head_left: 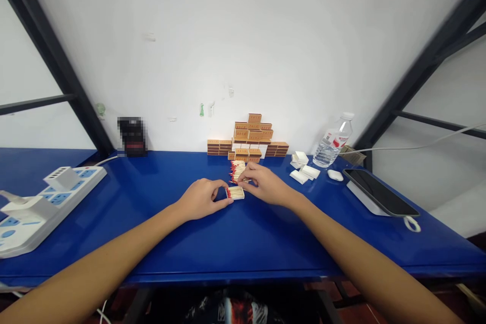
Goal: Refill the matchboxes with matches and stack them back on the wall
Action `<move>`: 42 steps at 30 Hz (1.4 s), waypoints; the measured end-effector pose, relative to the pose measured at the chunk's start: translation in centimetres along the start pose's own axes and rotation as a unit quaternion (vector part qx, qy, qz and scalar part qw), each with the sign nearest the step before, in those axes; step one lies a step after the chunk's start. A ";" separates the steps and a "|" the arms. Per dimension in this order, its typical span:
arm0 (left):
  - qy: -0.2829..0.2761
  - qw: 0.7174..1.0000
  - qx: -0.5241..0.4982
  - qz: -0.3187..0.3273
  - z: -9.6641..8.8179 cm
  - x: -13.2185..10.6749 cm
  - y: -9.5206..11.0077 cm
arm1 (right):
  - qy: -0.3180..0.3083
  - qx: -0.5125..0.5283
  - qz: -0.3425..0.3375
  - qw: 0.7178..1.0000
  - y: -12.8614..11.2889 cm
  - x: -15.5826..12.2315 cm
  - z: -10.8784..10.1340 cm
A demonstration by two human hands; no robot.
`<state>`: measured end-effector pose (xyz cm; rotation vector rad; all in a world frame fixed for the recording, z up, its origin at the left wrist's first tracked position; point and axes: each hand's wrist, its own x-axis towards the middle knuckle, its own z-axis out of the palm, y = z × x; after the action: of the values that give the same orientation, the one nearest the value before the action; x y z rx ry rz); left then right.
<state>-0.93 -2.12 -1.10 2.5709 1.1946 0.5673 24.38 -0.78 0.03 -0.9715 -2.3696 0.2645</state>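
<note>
A small white matchbox tray [236, 193] filled with red-tipped matches lies on the blue table. My left hand [203, 199] grips its left end between thumb and index finger. Just behind the tray is a heap of loose matches [237, 168], their red heads mostly pointing left. My right hand [266, 183] reaches over this heap from the right, its fingertips pinched on matches at the near edge; how many is hidden by the fingers. Behind the heap, against the wall, stands a stepped stack of orange-brown matchboxes [253, 134].
Several white empty-looking trays [304, 172] lie to the right, near a water bottle [332, 142], a white earphone case [335, 175] and a phone [379, 192]. At left are a power strip [87, 176] and a blurred dark object [132, 136]. The table's front edge [228, 277] is close.
</note>
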 end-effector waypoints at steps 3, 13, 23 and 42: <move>0.002 1.000 0.002 0.005 -0.2 0.0 0.2 | 0.029 -0.066 0.043 0.996 1.9 -0.1 -2.5; -0.016 1.000 0.008 -0.005 -0.2 -0.1 0.5 | 0.061 -0.315 0.340 0.884 11.5 -4.1 -10.1; -0.025 0.999 0.018 -0.010 -0.4 -0.2 0.6 | 0.186 -0.030 0.312 0.931 11.2 0.6 -7.7; -0.019 0.999 0.028 -0.010 -0.3 -0.3 0.4 | 0.249 0.053 0.554 0.793 14.3 2.7 -11.2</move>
<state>-0.98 -2.56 -0.80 2.6007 1.2387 0.4854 37.51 11.09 5.02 -1.9823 -1.0722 0.4793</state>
